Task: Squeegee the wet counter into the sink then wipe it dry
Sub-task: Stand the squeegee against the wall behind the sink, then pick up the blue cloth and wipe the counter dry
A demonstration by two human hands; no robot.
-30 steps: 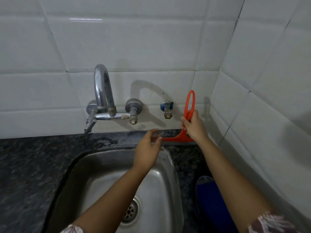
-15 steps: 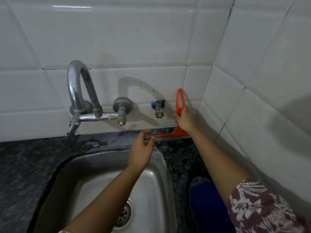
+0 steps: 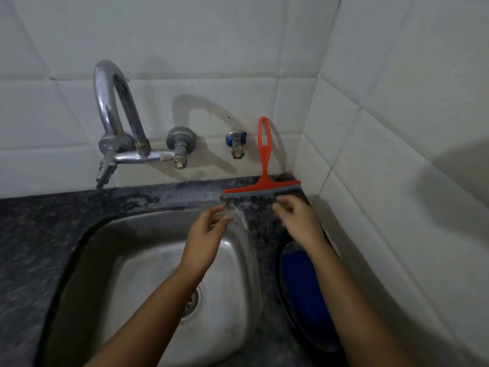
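Squeegee propped in the corner, both hands free

The orange squeegee stands on the worktop, handle against the tiles; left hand and right hand hover just before it, fingers loosely spread, grasping nothing.

Two bare forearms, left hand, right hand; no rings, no sleeves visible.

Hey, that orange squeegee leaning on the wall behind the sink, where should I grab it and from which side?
Grip the orange squeegee by its slim looped handle, probably with the right hand, coming from the front. It stands nearly upright against the tiled wall, blade down on the counter, so the handle's front is exposed while wall blocks the back.
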